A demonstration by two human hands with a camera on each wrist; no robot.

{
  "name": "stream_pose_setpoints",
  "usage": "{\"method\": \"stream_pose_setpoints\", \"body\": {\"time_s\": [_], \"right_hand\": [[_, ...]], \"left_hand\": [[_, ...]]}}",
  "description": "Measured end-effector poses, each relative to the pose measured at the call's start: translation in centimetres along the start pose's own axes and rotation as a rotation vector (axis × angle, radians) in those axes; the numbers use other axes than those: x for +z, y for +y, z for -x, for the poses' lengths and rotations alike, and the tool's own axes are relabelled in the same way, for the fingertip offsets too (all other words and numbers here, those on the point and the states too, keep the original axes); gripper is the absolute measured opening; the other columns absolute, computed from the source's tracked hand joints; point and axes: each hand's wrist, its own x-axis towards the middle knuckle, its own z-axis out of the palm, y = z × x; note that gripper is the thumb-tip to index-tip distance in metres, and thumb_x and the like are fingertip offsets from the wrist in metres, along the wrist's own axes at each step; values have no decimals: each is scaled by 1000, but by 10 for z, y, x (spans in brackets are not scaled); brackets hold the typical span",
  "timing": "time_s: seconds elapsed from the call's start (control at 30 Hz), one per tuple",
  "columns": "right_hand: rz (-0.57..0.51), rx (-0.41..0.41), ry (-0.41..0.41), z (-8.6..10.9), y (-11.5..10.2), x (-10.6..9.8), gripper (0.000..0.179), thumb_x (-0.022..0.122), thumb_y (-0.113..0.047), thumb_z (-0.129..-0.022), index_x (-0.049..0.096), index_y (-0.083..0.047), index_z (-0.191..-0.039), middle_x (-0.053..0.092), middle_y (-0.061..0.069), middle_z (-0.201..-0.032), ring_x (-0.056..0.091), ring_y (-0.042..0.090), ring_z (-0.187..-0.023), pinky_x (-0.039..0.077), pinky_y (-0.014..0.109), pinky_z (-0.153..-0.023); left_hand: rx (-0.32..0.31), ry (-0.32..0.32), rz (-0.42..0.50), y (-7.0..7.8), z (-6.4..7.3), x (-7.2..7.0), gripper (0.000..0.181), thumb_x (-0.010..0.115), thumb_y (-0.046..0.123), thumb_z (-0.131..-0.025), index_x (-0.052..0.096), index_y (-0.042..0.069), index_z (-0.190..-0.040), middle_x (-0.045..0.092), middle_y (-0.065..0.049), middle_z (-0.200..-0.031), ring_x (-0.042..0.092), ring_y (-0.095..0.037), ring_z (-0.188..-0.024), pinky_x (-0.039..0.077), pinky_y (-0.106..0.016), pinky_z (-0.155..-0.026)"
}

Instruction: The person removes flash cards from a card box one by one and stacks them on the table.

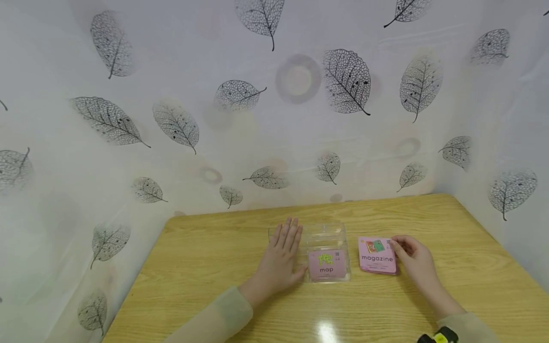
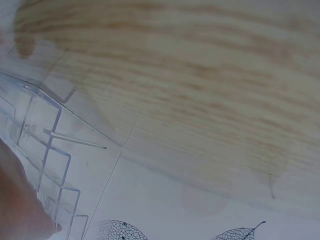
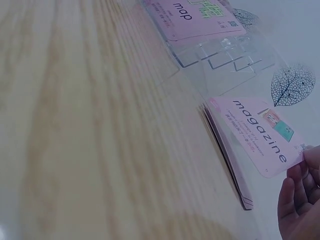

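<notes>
A clear plastic stepped rack [image 1: 326, 230] stands on the table, with a pink "map" card [image 1: 328, 270] in its front tier. My left hand [image 1: 279, 263] lies along the rack's left side, fingers straight and pointing away from me; the left wrist view catches part of it beside the clear tiers [image 2: 65, 150]. To the right of the rack, my right hand [image 1: 418, 264] pinches a pink "magazine" card [image 1: 372, 265] by its upper right corner. In the right wrist view this card [image 3: 250, 135] is tilted up off a thin stack of cards [image 3: 227, 162].
The wooden table [image 1: 201, 286] reaches back to a pale curtain [image 1: 257, 133] printed with dark leaves, which also hangs along both sides. A black and yellow band [image 1: 443, 336] sits at my right wrist.
</notes>
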Motion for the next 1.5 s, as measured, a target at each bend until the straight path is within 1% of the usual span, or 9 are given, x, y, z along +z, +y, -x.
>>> {"method": "stream_pose_setpoints", "body": {"time_s": [0.1, 0.17, 0.3, 0.37, 0.57, 0.83, 1.13, 1.37, 1.5], "right_hand": [[22, -9, 19, 0, 1, 0, 24, 61, -12, -108, 69, 10, -114, 63, -21, -90, 54, -13, -80, 50, 11, -66], [36, -13, 27, 0, 1, -1, 23, 61, -10, -108, 70, 10, -114, 65, -19, -91, 53, -14, -80, 49, 11, -66], [50, -13, 24, -1, 1, -1, 23, 60, -10, -108, 69, 10, -115, 73, 3, -97, 52, -13, -79, 49, 12, -64], [52, -11, 21, -1, 2, -1, 23, 59, -10, -108, 69, 10, -114, 73, 10, -99, 52, -13, -79, 49, 12, -64], [55, 0, 16, -2, 4, -1, 22, 61, -10, -107, 69, 9, -113, 70, -3, -92, 53, -9, -77, 48, 14, -63], [107, 33, 23, -5, 6, -3, 26, 63, -16, -107, 70, 8, -116, 73, 16, -98, 51, -8, -75, 46, 16, -61], [142, 54, 19, -8, 10, -4, 24, 67, -15, -104, 71, 7, -114, 74, 16, -98, 51, -7, -74, 45, 15, -63], [163, 45, 9, -12, 13, -6, 24, 68, -14, -103, 72, 7, -114, 75, 20, -101, 51, -8, -74, 46, 15, -63], [171, 45, 6, -12, 12, -6, 24, 69, -13, -103, 72, 7, -114, 75, 21, -102, 52, -8, -73, 47, 15, -62]], "left_hand": [[2, 13, 1, 0, 1, 0, 99, 37, 71, -103, 16, 1, -169, 8, -21, -179, 9, -37, -167, 20, -46, -137], [3, 19, -3, 0, 1, 0, 99, 38, 71, -102, 17, 1, -169, 9, -21, -179, 10, -37, -167, 21, -46, -136], [2, 19, -11, 0, 1, 0, 100, 37, 71, -102, 16, 1, -169, 6, -21, -179, 10, -37, -167, 21, -46, -136], [-1, 21, -9, 0, 1, 1, 100, 37, 72, -102, 16, 1, -169, 6, -21, -179, 9, -37, -167, 20, -46, -136], [-2, 21, -9, 0, 1, 1, 100, 38, 72, -102, 16, 1, -169, 10, -21, -179, 10, -37, -167, 21, -46, -136], [-2, 12, -14, 0, 1, 0, 99, 37, 72, -102, 16, 1, -169, 7, -21, -179, 10, -36, -167, 21, -46, -136], [5, 39, -20, 0, 1, 2, 99, 37, 71, -102, 18, 1, -169, 9, -21, -179, 12, -37, -167, 22, -46, -136], [5, 61, -24, 0, -1, 5, 99, 38, 72, -102, 19, 0, -169, 11, -22, -178, 13, -38, -167, 23, -46, -136], [3, 46, -15, -1, 0, 3, 100, 38, 72, -102, 18, 1, -169, 9, -22, -179, 12, -38, -167, 22, -46, -136]]}}
